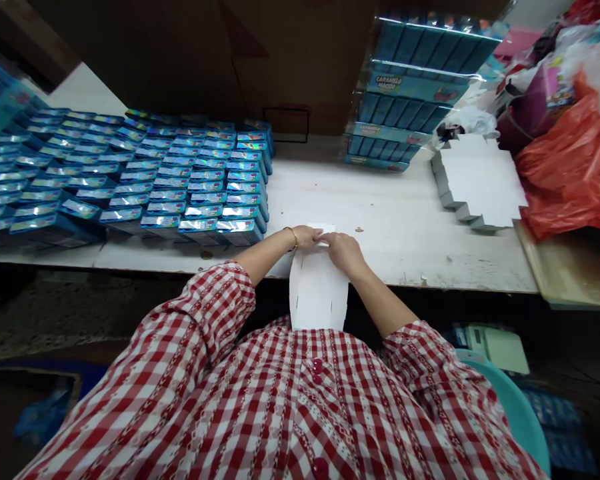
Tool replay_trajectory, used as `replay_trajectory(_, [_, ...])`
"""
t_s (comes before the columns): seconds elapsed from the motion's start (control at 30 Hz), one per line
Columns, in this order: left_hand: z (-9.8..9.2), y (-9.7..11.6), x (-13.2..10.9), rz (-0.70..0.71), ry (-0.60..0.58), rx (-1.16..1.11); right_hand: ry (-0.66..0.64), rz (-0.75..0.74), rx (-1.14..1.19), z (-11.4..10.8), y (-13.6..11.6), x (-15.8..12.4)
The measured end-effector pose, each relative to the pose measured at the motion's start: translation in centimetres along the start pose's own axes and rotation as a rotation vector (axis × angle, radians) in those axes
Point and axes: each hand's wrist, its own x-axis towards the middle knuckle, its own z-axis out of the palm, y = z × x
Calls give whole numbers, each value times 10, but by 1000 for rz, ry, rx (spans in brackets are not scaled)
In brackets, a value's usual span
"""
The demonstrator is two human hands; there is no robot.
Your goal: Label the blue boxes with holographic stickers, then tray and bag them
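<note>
A white cardboard piece [319,293] extends from the table's front edge to my shirt, with a slit near each side. My left hand [305,237], a gold bangle at its wrist, pinches the far end of the cardboard. Against it, my right hand [344,252] grips the same end from the right, its fingers bent inward. The fingertips of both hands nearly meet over a folded part of the cardboard.
Rows of small blue boxes [180,180] cover the table's left side. Wrapped packs of blue boxes [390,113] are stacked at the back. Flat white cardboard pieces [483,180] lie in a pile at the right, beside red plastic bags [575,160]. A teal basin [525,407] is below.
</note>
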Motion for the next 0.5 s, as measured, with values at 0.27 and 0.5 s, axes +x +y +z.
replay_trajectory(0.27, [0, 9, -12, -406, 259, -100, -56, 218, 346, -12, 10, 10])
replay_trajectory(0.5, [-7, 14, -21, -529, 221, -351, -29, 162, 269, -8, -4, 9])
